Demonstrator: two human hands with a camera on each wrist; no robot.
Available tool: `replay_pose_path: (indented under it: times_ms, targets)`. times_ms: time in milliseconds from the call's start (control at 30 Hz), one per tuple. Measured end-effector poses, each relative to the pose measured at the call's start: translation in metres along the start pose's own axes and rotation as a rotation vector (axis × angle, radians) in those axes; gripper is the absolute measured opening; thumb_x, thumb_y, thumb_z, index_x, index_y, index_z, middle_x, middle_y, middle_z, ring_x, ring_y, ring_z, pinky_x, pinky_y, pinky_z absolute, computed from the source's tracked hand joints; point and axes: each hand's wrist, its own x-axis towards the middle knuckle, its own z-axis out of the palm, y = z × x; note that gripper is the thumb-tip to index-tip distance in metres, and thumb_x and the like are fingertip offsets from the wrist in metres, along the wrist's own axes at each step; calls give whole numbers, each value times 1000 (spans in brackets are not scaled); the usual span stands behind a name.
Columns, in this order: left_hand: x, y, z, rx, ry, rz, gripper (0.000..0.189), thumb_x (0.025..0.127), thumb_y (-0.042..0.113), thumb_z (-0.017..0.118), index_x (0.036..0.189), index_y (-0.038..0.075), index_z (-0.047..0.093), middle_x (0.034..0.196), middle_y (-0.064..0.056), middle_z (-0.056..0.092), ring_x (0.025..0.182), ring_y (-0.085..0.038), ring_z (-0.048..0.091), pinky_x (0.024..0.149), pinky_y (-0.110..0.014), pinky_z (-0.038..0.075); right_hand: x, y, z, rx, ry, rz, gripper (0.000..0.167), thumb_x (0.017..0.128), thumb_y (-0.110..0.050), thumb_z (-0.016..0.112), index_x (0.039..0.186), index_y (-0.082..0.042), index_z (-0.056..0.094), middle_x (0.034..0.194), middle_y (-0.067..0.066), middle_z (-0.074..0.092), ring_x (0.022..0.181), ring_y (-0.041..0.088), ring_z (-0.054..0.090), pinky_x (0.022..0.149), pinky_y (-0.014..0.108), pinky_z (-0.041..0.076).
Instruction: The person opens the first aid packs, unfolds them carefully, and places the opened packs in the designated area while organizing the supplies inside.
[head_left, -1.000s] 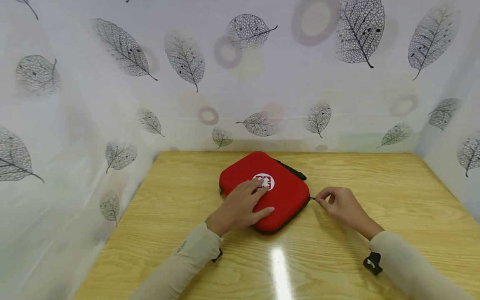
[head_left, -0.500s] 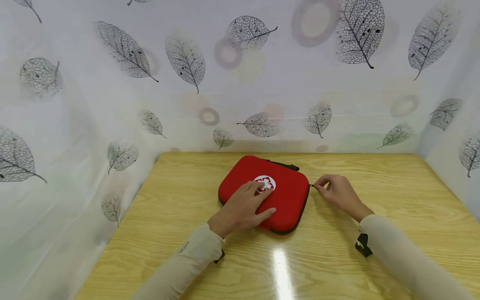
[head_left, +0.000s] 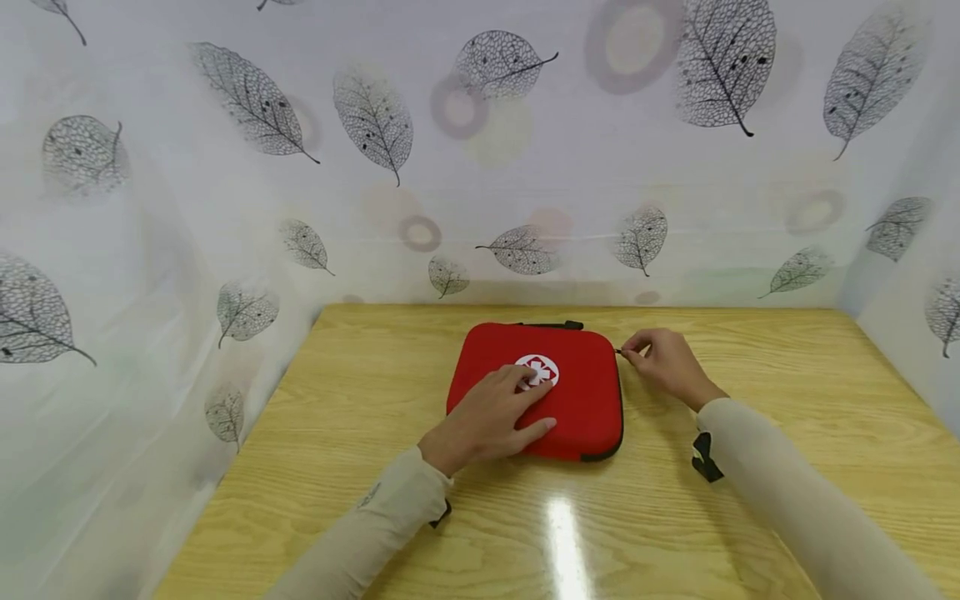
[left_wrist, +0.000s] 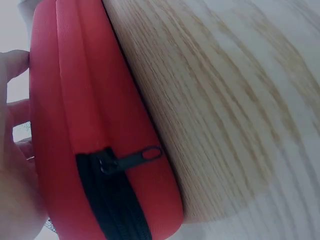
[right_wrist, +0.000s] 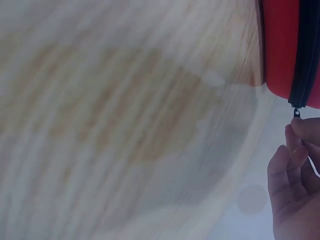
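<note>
A red zippered first-aid case [head_left: 588, 408] lies flat on the wooden table, with a round white emblem [head_left: 546, 365] on its lid. My left hand [head_left: 480, 421] rests on the lid with fingers spread, partly covering the emblem. At the case's far right corner, my right hand [head_left: 670, 364] pinches a small zipper pull [right_wrist: 297, 113] between thumb and fingertips. In the left wrist view, a second zipper pull [left_wrist: 132, 161] hangs loose on the case's side, where the black zipper tape [left_wrist: 112, 200] begins. The zipper looks closed along the visible sides.
A black carry strap [head_left: 551, 325] sits along the case's back edge. The wooden table [head_left: 375, 358] extends around the case. White curtains with a leaf print [head_left: 450, 183] stand behind the table and at its left and right sides.
The case has turned counterclockwise, its right corner swinging away from me. My right hand has moved farther back with the zipper pull, while my left hand has stayed on the lid.
</note>
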Motion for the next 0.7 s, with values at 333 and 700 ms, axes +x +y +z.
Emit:
replay_pose_path:
  times_ms: [333,700]
  targets:
    - [3,-4,4,-28,-24,19,69,100,60,49,156,19,43,161,-5,35,148,-22,32,119,-37,29,8,4,3,22,1,3,9,93,-2,70,95,5,76,90,15,72,66,18,58,61,34,48]
    - [7,-4,8,-14,-52,-28,74,99,65,45,157,19,40,163,-5,33,149,-21,30,119,-35,27,0,2,2,-42,-2,-57,8,90,-1,69,92,3,75,81,9,71,63,16,57,57,31,47]
